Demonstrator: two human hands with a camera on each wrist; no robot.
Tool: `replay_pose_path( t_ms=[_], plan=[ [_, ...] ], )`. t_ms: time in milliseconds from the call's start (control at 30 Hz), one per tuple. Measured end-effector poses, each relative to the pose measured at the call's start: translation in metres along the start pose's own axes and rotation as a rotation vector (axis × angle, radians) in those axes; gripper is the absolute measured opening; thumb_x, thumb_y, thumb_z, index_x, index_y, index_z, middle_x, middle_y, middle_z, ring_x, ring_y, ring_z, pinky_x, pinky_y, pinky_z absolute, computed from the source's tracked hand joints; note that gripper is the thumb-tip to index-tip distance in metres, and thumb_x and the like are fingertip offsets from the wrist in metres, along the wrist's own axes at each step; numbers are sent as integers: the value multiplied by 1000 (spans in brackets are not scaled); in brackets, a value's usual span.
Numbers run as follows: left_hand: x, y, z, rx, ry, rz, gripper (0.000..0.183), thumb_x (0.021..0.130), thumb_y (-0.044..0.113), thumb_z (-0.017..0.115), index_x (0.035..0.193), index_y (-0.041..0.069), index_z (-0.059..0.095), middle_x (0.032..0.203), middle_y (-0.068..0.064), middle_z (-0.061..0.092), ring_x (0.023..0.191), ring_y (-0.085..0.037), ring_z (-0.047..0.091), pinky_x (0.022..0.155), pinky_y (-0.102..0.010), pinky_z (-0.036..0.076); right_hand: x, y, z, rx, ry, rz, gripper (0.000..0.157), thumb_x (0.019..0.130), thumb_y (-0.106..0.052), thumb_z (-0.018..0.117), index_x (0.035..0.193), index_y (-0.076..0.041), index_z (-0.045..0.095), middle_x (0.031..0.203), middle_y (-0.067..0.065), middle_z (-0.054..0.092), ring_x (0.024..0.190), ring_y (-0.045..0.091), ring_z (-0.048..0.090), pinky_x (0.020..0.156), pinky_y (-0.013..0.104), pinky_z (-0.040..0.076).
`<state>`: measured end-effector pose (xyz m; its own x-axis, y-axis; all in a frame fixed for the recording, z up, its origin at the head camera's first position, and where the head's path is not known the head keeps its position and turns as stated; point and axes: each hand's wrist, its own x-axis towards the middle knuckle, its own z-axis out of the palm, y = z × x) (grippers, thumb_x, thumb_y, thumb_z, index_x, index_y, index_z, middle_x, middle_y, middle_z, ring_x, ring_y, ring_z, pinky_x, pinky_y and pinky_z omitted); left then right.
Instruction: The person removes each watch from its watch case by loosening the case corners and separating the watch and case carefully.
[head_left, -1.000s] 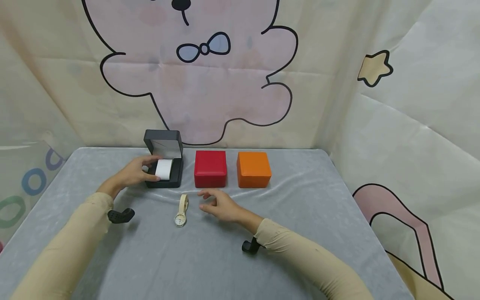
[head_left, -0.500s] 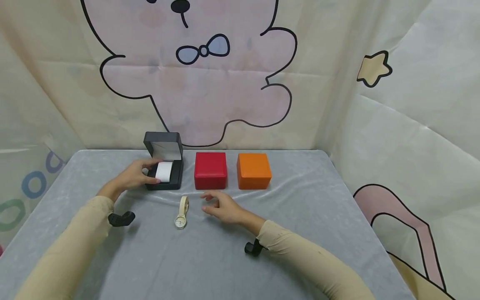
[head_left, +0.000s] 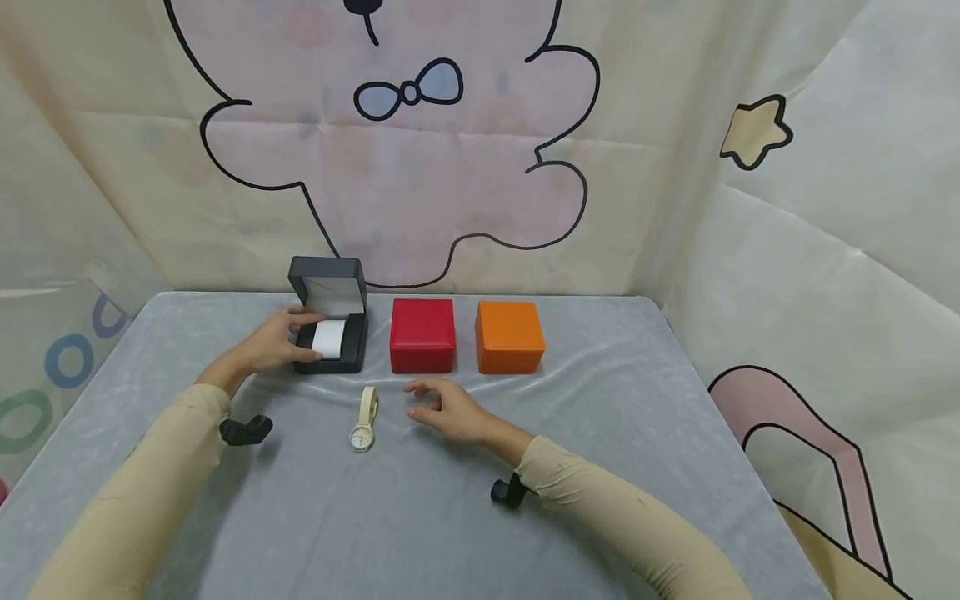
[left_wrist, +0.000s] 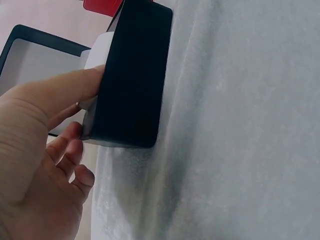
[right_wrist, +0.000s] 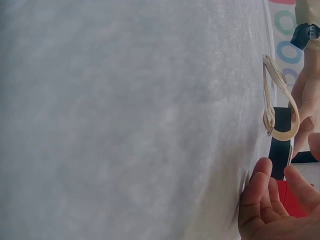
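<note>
My left hand is at the open black watch box, its thumb at the front rim and its index finger toward the back. A white cushion sits inside, between thumb and finger. In the left wrist view, the thumb lies against the rim, and the other fingers are near the box's side. My right hand hovers over the cloth with relaxed, slightly bent fingers and holds nothing. To its left lies a cream wristwatch, strap closed in a loop, apart from the fingers.
A closed red box and a closed orange box stand right of the watch box on the grey cloth-covered table. A printed curtain hangs behind the table.
My right hand has drifted slightly to the right, away from the watch. My left hand stays at the watch box, and the wristwatch and boxes stay in place.
</note>
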<state>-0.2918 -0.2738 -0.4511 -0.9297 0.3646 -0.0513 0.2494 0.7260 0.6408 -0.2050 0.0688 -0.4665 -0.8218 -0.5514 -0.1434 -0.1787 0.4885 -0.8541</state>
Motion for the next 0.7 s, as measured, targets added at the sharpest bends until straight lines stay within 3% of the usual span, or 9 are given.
replay_pose_path(
  t_ms=[200, 433, 700],
  plan=[
    [1, 0, 2, -30, -12, -52, 77, 87, 20, 77, 151, -3, 41, 156, -38, 22, 132, -58, 38, 109, -70, 32, -2, 0, -6, -1, 15, -32, 39, 98, -14, 66, 135, -5, 60, 128, 17, 63, 78, 12, 57, 69, 19, 48],
    [-2, 1, 3, -3, -8, -41, 78, 89, 24, 74, 152, -6, 38, 156, -38, 22, 129, -55, 39, 107, -71, 31, -5, 2, -11, 34, 33, -11, 39, 98, -14, 65, 136, -7, 60, 128, 17, 62, 74, 11, 58, 64, 21, 49],
    [-12, 1, 9, -34, 122, 51, 58, 96, 18, 67, 145, -6, 47, 152, -33, 37, 121, -50, 48, 101, -64, 40, -11, 3, -16, 94, 55, 32, 40, 99, -17, 65, 138, -9, 58, 130, 15, 60, 78, 23, 63, 65, 22, 50]
  ],
)
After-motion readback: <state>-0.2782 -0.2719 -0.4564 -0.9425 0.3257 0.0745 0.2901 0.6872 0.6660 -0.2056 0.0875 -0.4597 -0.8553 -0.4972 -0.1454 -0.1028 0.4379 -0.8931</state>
